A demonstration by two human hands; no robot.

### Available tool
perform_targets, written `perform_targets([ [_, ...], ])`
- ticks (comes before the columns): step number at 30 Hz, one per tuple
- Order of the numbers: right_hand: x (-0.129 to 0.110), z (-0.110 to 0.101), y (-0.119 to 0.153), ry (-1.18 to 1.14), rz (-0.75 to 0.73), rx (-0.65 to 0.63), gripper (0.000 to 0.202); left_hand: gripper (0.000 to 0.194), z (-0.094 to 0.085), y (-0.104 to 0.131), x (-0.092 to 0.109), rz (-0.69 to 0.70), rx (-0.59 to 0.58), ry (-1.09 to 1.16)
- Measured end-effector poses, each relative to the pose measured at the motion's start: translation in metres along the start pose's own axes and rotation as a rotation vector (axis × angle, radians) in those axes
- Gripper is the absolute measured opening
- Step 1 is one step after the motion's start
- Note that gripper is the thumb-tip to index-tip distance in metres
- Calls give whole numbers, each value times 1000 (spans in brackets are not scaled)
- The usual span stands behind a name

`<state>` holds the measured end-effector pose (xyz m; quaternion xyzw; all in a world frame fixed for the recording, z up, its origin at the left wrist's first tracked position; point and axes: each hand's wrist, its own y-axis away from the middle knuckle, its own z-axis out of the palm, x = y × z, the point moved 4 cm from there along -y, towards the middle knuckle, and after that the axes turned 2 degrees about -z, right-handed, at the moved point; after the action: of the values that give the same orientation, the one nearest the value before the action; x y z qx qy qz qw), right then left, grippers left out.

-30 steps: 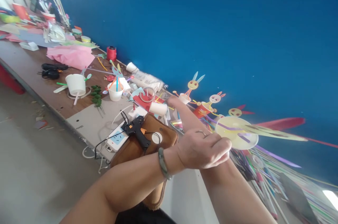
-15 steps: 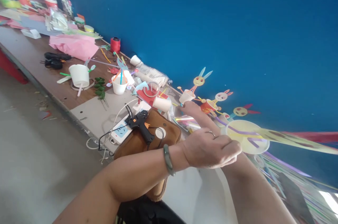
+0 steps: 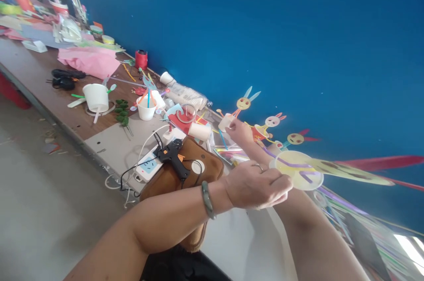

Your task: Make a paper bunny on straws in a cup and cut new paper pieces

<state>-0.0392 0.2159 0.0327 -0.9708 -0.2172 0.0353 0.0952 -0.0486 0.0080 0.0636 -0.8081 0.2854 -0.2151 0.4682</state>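
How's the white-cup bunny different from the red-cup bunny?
The white-cup bunny has a yellow face; the red-cup bunny has a white one. The white-cup bunny's ears are pale blue; the red-cup bunny's are pinkish red. Both have round faces and two ears.

Table (image 3: pixel 33 62) — pink sheet (image 3: pixel 89 62), green leaves (image 3: pixel 122 113)

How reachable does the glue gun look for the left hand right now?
Probably not as is: the left hand is holding the pale yellow cup, though the glue gun lies uncovered, partly over the brown bag.
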Motion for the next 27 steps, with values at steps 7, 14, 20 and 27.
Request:
perform_targets([
  [7,2,1,-13,72,95,-24,31,32,-2,-1,1,19,-8,-1],
  [14,9,-4,-13,164,42,-41,34,29,1,-3,3,59,-103,-26],
  [20,18,0,-15,155,65,-74,33,31,-2,-3,2,48,43,-30],
  [27,24,2,-13,105,86,-41,35,28,-1,-2,3,53,17,-45],
])
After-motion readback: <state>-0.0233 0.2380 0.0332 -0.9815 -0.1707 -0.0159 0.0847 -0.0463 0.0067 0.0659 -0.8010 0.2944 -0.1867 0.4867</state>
